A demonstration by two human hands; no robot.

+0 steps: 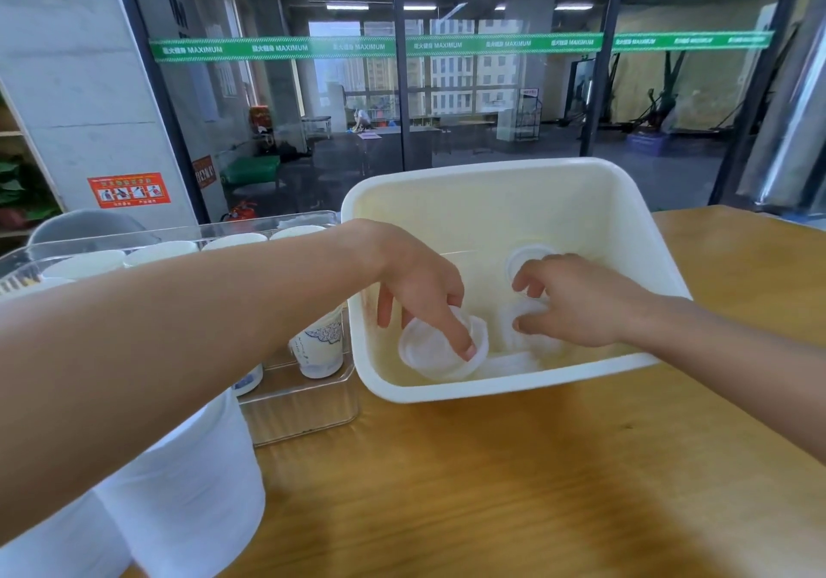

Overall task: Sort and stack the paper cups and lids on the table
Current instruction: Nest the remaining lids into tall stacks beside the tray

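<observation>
Hands over wooden table, glass-walled room.

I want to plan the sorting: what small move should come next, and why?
Probably lift the left hand out of the white plastic tub with the clear plastic lid its fingers already hold; paper cups wait in the clear tray beside it.

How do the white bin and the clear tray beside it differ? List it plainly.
1. The white bin is opaque; the clear tray is see-through.
2. The white bin holds loose plastic lids, with both hands reaching in; the clear tray holds upright paper cups.
3. The white bin sits tilted and looks deeper; the clear tray sits flat.

Both rest on the wooden table, side by side.
</observation>
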